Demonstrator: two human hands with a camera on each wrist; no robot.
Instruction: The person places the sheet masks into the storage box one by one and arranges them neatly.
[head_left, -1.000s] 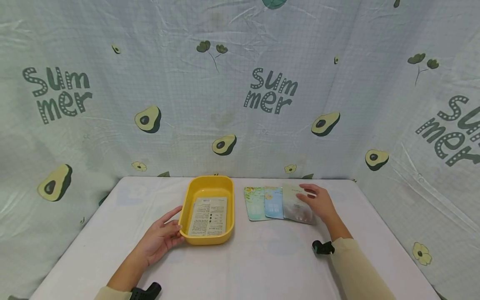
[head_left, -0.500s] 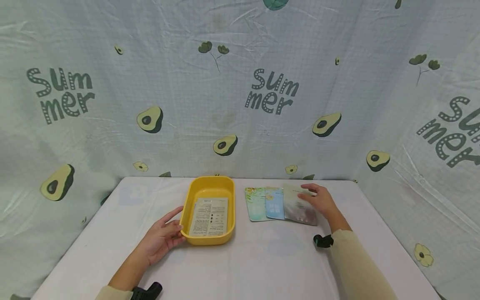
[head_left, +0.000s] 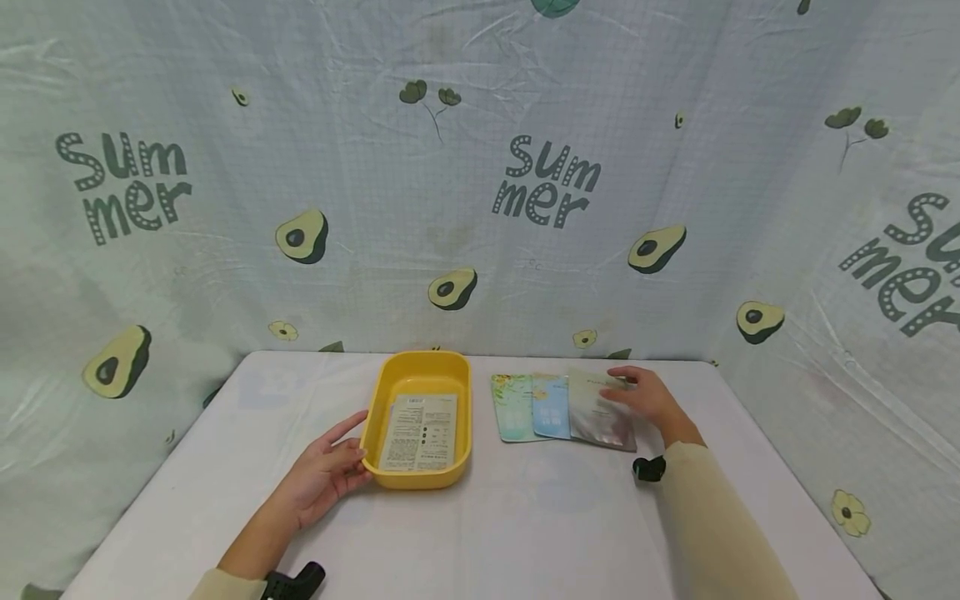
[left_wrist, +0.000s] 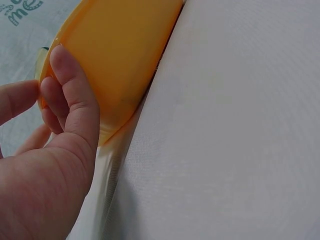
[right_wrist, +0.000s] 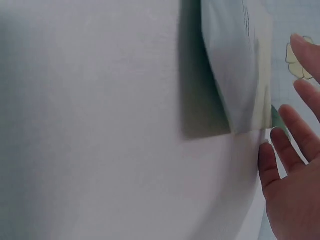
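Note:
A yellow tray (head_left: 461, 433) stands on the table, with a grey printed packet (head_left: 420, 433) lying in it. My left hand (head_left: 322, 479) rests its loosely bent fingers against the tray's near left side; the left wrist view has the fingertips (left_wrist: 61, 56) at the rim. To the right lie three overlapping flat packets: a green one (head_left: 514, 412), a blue one (head_left: 551, 408) and a silver-grey one (head_left: 596, 421) on top. My right hand (head_left: 648, 400) hovers over the silver packet's right edge. In the right wrist view, its spread fingers (right_wrist: 300, 130) appear apart from the packet.
A white cloth covers the table (head_left: 510, 533). Behind and beside it hangs a pale curtain (head_left: 375, 275) printed with avocados and lettering. Each wrist wears a black strap-on device, the left one (head_left: 296, 581) low in view and the right one (head_left: 648, 469) near the sleeve.
My right hand has shifted slightly to the right over the silver packet. The left hand and the tray stay put; the whole head view drifts a little.

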